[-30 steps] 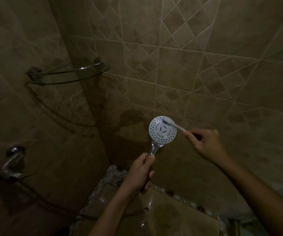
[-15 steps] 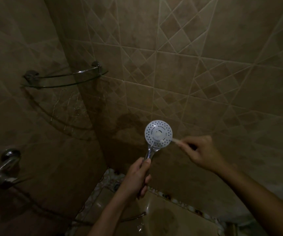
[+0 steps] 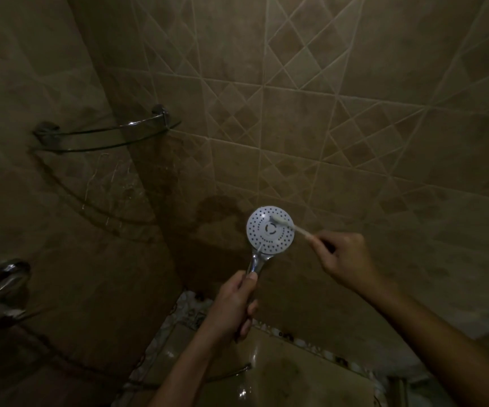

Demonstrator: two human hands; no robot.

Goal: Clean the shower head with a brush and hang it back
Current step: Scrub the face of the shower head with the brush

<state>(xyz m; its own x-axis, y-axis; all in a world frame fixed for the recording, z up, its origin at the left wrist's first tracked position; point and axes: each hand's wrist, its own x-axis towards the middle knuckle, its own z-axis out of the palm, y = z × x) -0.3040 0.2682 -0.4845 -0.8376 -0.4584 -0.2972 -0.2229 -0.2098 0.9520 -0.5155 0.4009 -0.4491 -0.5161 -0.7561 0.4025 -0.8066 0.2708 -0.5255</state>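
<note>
Tiles (image 3: pixel 310 142) of dim brown cover the two walls that meet in a corner, some cut with diamond lines, and a darker wet patch sits on the wall just behind the shower head. Floor (image 3: pixel 296 377) shows at the bottom edge, glossy, with a patterned pebble border where it meets the wall. Glass shelf (image 3: pixel 105 136) with a chrome rail spans the corner at the upper left, and its curved shadow falls on the tile below it. Lower left, a chrome tap (image 3: pixel 8 286) juts from the wall, and a hose (image 3: pixel 90 371) runs from that side along the floor edge toward the middle of the bottom. Left hand (image 3: pixel 234 306) rises from the bottom centre and is wrapped tight around the chrome handle of the shower head (image 3: pixel 269 230), thumb lying up along the stem. The round white face, dotted with rings of small holes, is held upright and turned toward the camera, in the air in front of the wall near the corner. Right hand (image 3: pixel 346 259) comes in from the lower right, fingers pinched closed on the end of a pale brush (image 3: pixel 288 226). The brush slants up and left from that hand, its bristled end lying on the upper right part of the white face.
</note>
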